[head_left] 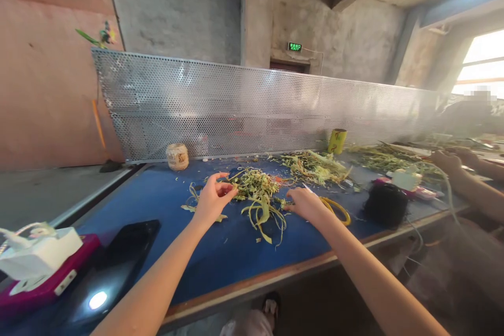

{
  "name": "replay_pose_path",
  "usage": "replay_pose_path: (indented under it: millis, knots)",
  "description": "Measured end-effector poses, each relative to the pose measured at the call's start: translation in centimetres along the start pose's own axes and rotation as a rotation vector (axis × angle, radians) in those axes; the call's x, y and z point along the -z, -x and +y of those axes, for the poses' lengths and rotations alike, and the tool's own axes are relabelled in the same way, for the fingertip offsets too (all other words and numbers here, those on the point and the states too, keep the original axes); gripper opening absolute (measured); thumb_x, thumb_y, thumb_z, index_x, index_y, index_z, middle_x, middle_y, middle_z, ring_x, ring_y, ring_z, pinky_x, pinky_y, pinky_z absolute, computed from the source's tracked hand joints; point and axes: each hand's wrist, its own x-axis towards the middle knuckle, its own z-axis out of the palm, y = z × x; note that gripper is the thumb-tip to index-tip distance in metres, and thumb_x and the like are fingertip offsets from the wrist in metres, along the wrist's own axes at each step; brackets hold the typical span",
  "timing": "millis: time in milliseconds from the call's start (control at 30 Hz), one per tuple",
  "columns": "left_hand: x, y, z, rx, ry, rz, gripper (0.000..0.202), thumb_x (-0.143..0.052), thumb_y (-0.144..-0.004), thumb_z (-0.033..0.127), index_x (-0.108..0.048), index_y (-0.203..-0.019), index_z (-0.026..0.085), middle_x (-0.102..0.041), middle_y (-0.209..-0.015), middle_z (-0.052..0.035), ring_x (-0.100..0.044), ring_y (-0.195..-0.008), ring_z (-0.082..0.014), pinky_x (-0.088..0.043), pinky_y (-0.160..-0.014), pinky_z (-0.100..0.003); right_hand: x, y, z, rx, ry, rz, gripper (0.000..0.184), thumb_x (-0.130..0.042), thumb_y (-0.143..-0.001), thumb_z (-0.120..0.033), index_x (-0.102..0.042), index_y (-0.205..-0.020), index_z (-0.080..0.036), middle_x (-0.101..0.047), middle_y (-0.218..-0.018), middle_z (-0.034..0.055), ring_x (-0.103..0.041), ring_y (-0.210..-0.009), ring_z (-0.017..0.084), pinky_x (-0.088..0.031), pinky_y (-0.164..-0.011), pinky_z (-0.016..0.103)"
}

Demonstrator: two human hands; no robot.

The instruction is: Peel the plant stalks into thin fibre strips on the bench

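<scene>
My left hand [214,197] is closed in a pinch on a small pale-green plant piece [235,188], at the left side of a heap of cut greenish-yellow plant sprigs [254,182]. Across the heap, my right hand [306,203] has its fingertips closed at a green sprig [282,203]. A pale pointed tip [307,188] shows just behind that hand, and a yellow loop [340,211] lies beside it; whether they belong together I cannot tell. Long curled strips of stem and leaf [264,215] lie between my hands on the blue tabletop [220,268].
A larger plant pile [315,167] lies behind, near a yellow-green can [337,142] and a perforated metal screen [220,105]. A wrapped jar [177,156] stands back left. Front left are a dark phone-like slab [129,244] and a power strip [65,273]. At right are a black bundle [385,205] and another person's arms [468,184].
</scene>
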Motion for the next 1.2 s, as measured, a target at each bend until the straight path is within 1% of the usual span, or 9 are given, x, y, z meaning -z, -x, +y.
replay_pose_path:
  millis: [200, 433, 567, 633, 767, 933, 1000, 1100, 1200]
  knots:
    - [-0.3, 0.0, 0.0, -0.048, -0.093, -0.019, 0.042, -0.067, -0.058, 0.021, -0.051, -0.097, 0.019, -0.064, -0.067, -0.0005, -0.058, -0.060, -0.0137, -0.044, -0.060, -0.026, -1.1, -0.1, 1.0, 0.044, -0.006, -0.019, 0.018, -0.060, -0.072, -0.021, -0.061, -0.089, -0.016, -0.056, -0.096, 0.0090, -0.054, -0.092, 0.021, -0.040, -0.074, 0.027]
    - [-0.1, -0.1, 0.2, -0.083, -0.148, 0.004, 0.040, -0.065, -0.062, 0.022, -0.052, -0.099, 0.019, -0.063, -0.069, -0.0009, -0.057, -0.059, -0.0134, -0.043, -0.057, -0.024, -0.1, 0.1, 2.1, 0.018, -0.064, 0.254, 0.018, -0.053, -0.075, -0.021, -0.054, -0.092, -0.015, -0.051, -0.100, 0.0079, -0.049, -0.096, 0.019, -0.039, -0.078, 0.027]
    - [-0.2, -0.2, -0.1, -0.072, -0.110, -0.009, 0.037, -0.066, -0.060, 0.018, -0.055, -0.095, 0.020, -0.063, -0.066, 0.0005, -0.055, -0.058, -0.0130, -0.040, -0.057, -0.023, 0.1, -0.1, 2.7, 0.025, -0.122, 0.297, 0.018, -0.051, -0.078, -0.026, -0.053, -0.094, -0.017, -0.051, -0.102, 0.0065, -0.050, -0.095, 0.017, -0.039, -0.079, 0.026]
    - [-0.3, -0.2, -0.2, -0.058, -0.100, -0.024, 0.036, -0.066, -0.058, 0.016, -0.056, -0.093, 0.020, -0.062, -0.066, 0.0009, -0.054, -0.058, -0.0125, -0.039, -0.057, -0.023, 0.0, -0.4, 2.6, -0.022, -0.101, 0.282, 0.020, -0.049, -0.079, -0.030, -0.055, -0.094, -0.016, -0.052, -0.100, 0.0075, -0.051, -0.094, 0.018, -0.039, -0.078, 0.027]
    - [-0.2, -0.2, -0.2, -0.050, -0.100, -0.027, 0.036, -0.066, -0.058, 0.015, -0.056, -0.093, 0.020, -0.062, -0.064, 0.0009, -0.053, -0.056, -0.0121, -0.037, -0.055, -0.022, -0.6, -1.1, 1.6, -0.096, 0.007, 0.172, 0.025, -0.050, -0.079, -0.031, -0.057, -0.095, -0.014, -0.054, -0.100, 0.0114, -0.052, -0.094, 0.023, -0.040, -0.077, 0.031]
    - [0.3, -0.4, 0.0, -0.065, -0.139, 0.047, 0.038, -0.065, -0.061, 0.019, -0.053, -0.096, 0.019, -0.062, -0.066, 0.0005, -0.055, -0.058, -0.0131, -0.040, -0.059, -0.024, -1.3, -1.8, -0.3, 0.094, -0.047, 0.063, 0.024, -0.050, -0.080, -0.029, -0.056, -0.101, -0.018, -0.055, -0.107, 0.0076, -0.050, -0.102, 0.021, -0.037, -0.082, 0.031]
    - [0.5, -0.5, 0.1, -0.081, -0.135, 0.083, 0.038, -0.066, -0.061, 0.020, -0.053, -0.097, 0.019, -0.062, -0.066, 0.0005, -0.056, -0.061, -0.0134, -0.041, -0.061, -0.024, -1.1, -2.0, -1.1, 0.110, -0.034, 0.003, 0.022, -0.051, -0.078, -0.027, -0.057, -0.098, -0.018, -0.058, -0.104, 0.0080, -0.051, -0.100, 0.022, -0.037, -0.081, 0.034]
    - [0.8, -0.7, 0.0, -0.137, -0.192, 0.125, 0.038, -0.065, -0.063, 0.021, -0.053, -0.098, 0.020, -0.062, -0.068, 0.0004, -0.056, -0.062, -0.0127, -0.041, -0.059, -0.023, -0.2, -1.9, -2.4, 0.070, -0.021, 0.070, 0.020, -0.047, -0.081, -0.023, -0.058, -0.097, -0.016, -0.057, -0.105, 0.0108, -0.050, -0.101, 0.025, -0.035, -0.082, 0.038]
    - [1.0, -1.0, -0.1, -0.183, -0.252, 0.150, 0.036, -0.063, -0.065, 0.021, -0.052, -0.100, 0.020, -0.062, -0.070, -0.0003, -0.056, -0.063, -0.0118, -0.040, -0.057, -0.021, 0.6, -1.3, -3.9, 0.175, -0.115, 0.131, 0.023, -0.042, -0.084, -0.028, -0.057, -0.097, -0.018, -0.058, -0.103, 0.0088, -0.051, -0.099, 0.021, -0.037, -0.081, 0.031]
